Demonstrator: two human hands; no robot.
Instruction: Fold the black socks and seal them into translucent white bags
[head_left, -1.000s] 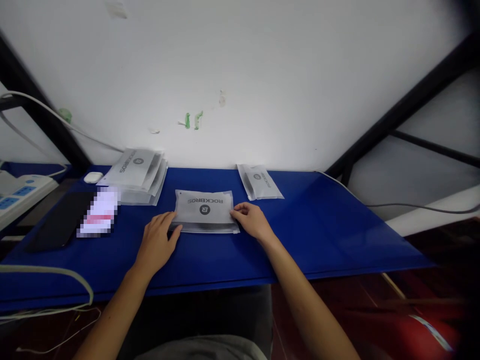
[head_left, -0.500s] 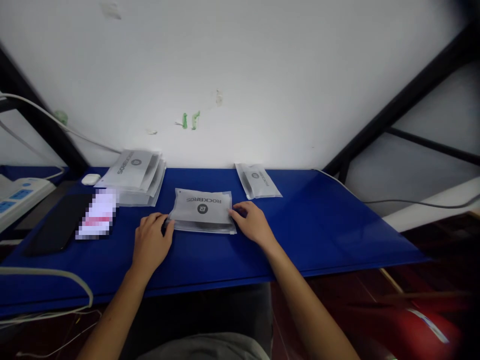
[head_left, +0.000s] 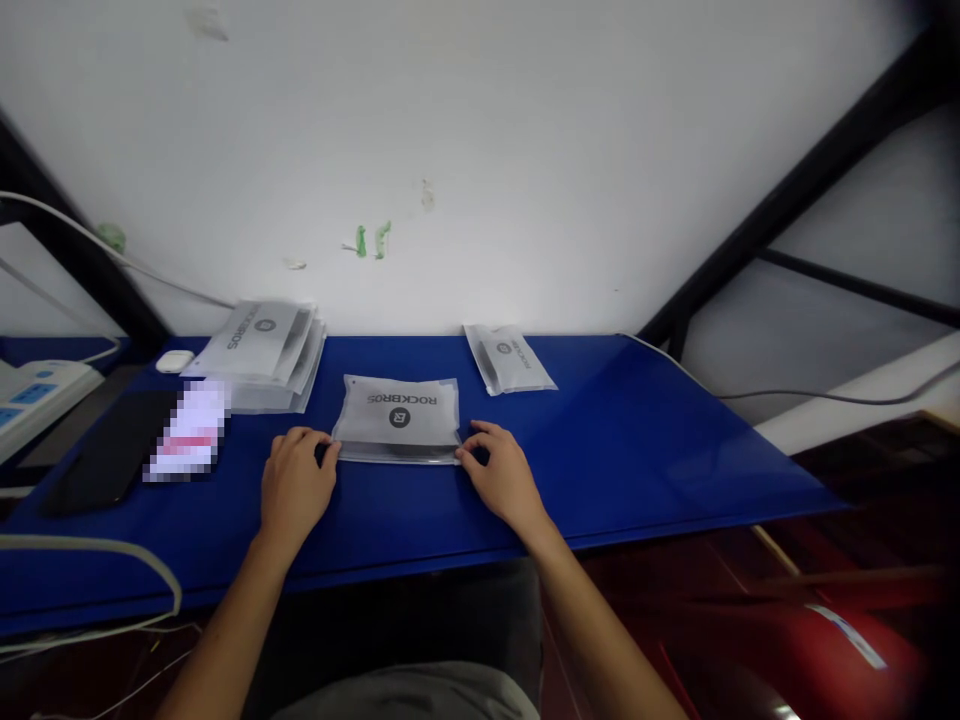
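Observation:
A frosted zip bag (head_left: 401,400) printed ROCKBROS lies flat on the blue table in front of me, its lettering upside down from my side. My left hand (head_left: 298,478) pinches the near left corner of the bag between thumb and fingers. At the near right corner, the thumb and fingertips of my right hand (head_left: 504,475) close on the bag's edge, by the end of its zip strip. Toward the wall on the right lies another ROCKBROS zip bag (head_left: 511,360), touched by neither hand. What the bags contain cannot be made out.
A stack of zip bags (head_left: 259,345) lies at the back left. Near it are a white earbud case (head_left: 175,361), a black phone (head_left: 112,450) and a pixelated bright patch (head_left: 187,430). A white power strip (head_left: 45,395) and cables occupy the left end. A wall rises behind the blue table (head_left: 637,450).
My right hand has slid toward me along the bag's right edge, down to its near corner. The left hand stays at the left corner. The whole view has shifted slightly.

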